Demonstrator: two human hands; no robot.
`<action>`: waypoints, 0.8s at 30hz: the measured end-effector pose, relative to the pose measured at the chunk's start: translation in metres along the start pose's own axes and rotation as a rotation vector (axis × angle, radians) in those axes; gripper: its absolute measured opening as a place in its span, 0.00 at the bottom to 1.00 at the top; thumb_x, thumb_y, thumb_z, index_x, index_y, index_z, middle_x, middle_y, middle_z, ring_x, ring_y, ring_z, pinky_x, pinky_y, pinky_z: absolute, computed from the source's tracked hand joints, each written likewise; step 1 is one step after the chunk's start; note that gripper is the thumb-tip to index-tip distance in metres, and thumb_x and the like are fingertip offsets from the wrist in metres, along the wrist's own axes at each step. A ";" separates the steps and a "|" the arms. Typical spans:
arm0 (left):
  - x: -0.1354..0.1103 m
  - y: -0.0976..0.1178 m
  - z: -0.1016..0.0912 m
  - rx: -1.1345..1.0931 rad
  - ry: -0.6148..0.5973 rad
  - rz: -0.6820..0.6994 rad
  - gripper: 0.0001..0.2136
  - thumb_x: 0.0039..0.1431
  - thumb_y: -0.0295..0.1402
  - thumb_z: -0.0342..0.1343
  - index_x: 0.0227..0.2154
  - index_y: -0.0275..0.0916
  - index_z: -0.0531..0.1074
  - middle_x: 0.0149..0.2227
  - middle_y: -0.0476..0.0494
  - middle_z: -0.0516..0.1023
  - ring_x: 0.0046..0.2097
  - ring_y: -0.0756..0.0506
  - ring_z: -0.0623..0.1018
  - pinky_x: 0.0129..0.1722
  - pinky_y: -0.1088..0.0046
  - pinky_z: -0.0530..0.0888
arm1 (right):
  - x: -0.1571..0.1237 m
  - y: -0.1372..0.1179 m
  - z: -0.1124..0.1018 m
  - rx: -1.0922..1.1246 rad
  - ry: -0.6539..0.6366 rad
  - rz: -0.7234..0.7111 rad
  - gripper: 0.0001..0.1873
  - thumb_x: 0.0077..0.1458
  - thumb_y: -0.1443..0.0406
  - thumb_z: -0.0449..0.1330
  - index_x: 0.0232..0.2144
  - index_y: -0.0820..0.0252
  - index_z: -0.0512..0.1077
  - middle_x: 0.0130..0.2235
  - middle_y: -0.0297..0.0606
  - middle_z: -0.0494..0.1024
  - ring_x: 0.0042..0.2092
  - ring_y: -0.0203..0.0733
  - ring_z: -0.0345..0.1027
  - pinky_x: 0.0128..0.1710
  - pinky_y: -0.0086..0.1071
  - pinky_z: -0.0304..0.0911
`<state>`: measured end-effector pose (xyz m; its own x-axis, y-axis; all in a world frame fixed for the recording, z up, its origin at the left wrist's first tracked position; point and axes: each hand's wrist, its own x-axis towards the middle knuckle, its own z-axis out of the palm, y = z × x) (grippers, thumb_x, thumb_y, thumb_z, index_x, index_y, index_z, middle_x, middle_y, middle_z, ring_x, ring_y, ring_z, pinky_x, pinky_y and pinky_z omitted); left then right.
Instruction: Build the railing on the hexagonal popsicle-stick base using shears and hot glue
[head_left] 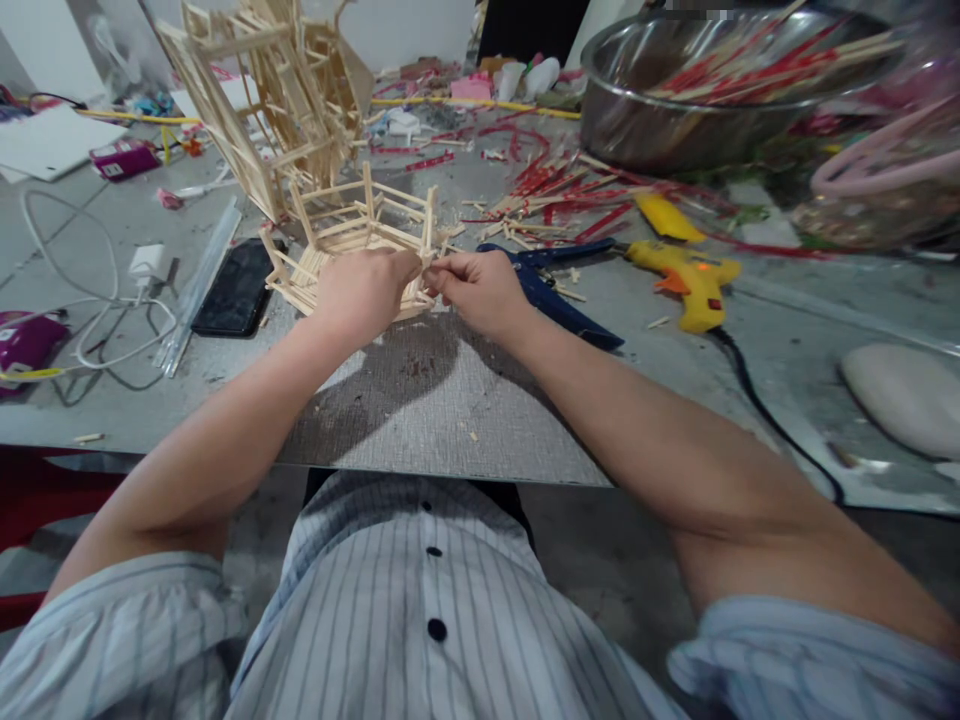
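Note:
A small frame of glued wooden sticks (367, 232) stands on the table, with short posts and rails around a stick floor. My left hand (364, 290) reaches over its near side, fingers closed at the right corner; what they grip there is partly hidden. My right hand (484, 290) pinches at the same corner, its fingertips almost meeting the left ones. Whatever lies in that pinch is too small to make out. Just behind the right hand lies a dark blue cutter (566, 310). A taller stick structure (277, 110) rises behind the frame.
A yellow glue gun (686, 280) with a black cord lies right of the cutter. Red-tipped sticks (555, 195) are strewn behind, near a steel basin (630, 130). To the left are a black phone (236, 288), clear glue sticks (201, 285) and a white charger (148, 262).

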<state>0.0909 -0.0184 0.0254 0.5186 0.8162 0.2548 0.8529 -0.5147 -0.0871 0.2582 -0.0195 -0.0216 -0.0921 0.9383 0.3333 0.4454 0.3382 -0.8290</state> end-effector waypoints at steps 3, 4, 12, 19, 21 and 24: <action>0.000 0.001 0.002 -0.024 0.016 0.004 0.13 0.64 0.31 0.45 0.37 0.46 0.76 0.33 0.43 0.79 0.38 0.42 0.79 0.33 0.67 0.68 | 0.000 0.000 0.001 0.026 -0.003 0.001 0.18 0.55 0.52 0.60 0.24 0.60 0.75 0.24 0.34 0.73 0.28 0.35 0.63 0.31 0.32 0.58; -0.001 0.002 0.002 -0.039 0.016 0.014 0.13 0.65 0.31 0.45 0.37 0.45 0.76 0.34 0.42 0.79 0.38 0.42 0.79 0.34 0.66 0.69 | 0.000 0.000 0.001 0.032 -0.007 0.000 0.19 0.55 0.52 0.60 0.24 0.60 0.75 0.24 0.34 0.73 0.29 0.36 0.64 0.31 0.32 0.59; -0.014 -0.030 -0.035 -0.233 0.305 0.002 0.13 0.67 0.34 0.47 0.47 0.43 0.74 0.53 0.46 0.75 0.56 0.44 0.70 0.57 0.63 0.65 | 0.004 0.011 -0.011 0.054 0.120 -0.033 0.14 0.54 0.55 0.61 0.27 0.59 0.75 0.25 0.33 0.72 0.27 0.34 0.62 0.30 0.32 0.59; -0.033 -0.085 -0.012 -0.259 0.268 -0.288 0.18 0.71 0.43 0.38 0.43 0.43 0.72 0.38 0.55 0.75 0.45 0.51 0.66 0.50 0.64 0.66 | 0.008 0.025 -0.009 0.042 0.003 -0.005 0.10 0.47 0.59 0.64 0.29 0.60 0.76 0.26 0.33 0.73 0.27 0.34 0.62 0.31 0.33 0.61; -0.035 -0.086 -0.002 -0.288 0.245 -0.214 0.18 0.71 0.44 0.39 0.41 0.42 0.73 0.37 0.52 0.76 0.48 0.49 0.67 0.50 0.62 0.66 | 0.007 0.025 -0.009 0.055 -0.019 0.018 0.11 0.47 0.60 0.65 0.31 0.61 0.77 0.26 0.33 0.74 0.26 0.33 0.60 0.30 0.32 0.60; -0.034 -0.082 0.005 -0.331 0.272 -0.108 0.14 0.68 0.40 0.44 0.38 0.42 0.74 0.37 0.48 0.79 0.50 0.46 0.71 0.54 0.60 0.65 | 0.005 0.024 -0.011 0.092 -0.047 0.059 0.14 0.49 0.57 0.64 0.33 0.61 0.78 0.25 0.32 0.73 0.23 0.31 0.58 0.26 0.31 0.57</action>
<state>0.0035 -0.0027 0.0194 0.3553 0.7938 0.4935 0.8132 -0.5228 0.2556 0.2785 -0.0070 -0.0351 -0.1104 0.9584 0.2633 0.3682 0.2855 -0.8848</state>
